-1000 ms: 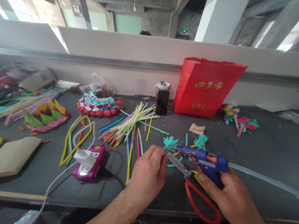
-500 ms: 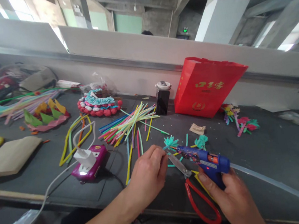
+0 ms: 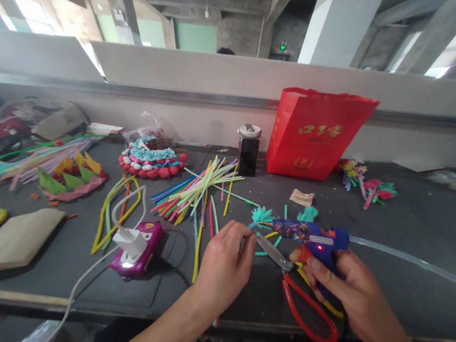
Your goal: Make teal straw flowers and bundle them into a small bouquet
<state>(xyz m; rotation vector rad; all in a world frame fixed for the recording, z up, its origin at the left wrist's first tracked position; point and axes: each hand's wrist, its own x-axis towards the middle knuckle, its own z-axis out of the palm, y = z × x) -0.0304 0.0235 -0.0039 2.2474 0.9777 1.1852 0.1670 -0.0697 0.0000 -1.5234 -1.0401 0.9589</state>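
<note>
My right hand (image 3: 348, 283) is wrapped round the handle of a blue hot glue gun (image 3: 301, 231), its small red light lit. A long clear glue stick (image 3: 420, 264) sticks out of the gun's back. My left hand (image 3: 227, 259) is closed, its fingertips pinching the blue stem of a teal straw flower (image 3: 262, 216). The gun's nozzle is at the base of that flower; whether they touch I cannot tell. Beneath the gun lie scissors (image 3: 307, 310) with red handles, the blades pointing toward my left hand. A second teal flower (image 3: 307, 214) lies behind the gun.
A pile of coloured straws (image 3: 201, 188) lies mid-table. At left are a purple power socket (image 3: 139, 255) with a white plug and a folded brown paper bag (image 3: 17, 239). At the back stand a dark bottle (image 3: 248, 152) and a red bag (image 3: 318, 133). More straw flowers (image 3: 372, 190) lie right.
The glue gun has turned slightly in my right hand, and its orange trigger now shows by my fingers. My left hand and the teal flower have hardly moved.
</note>
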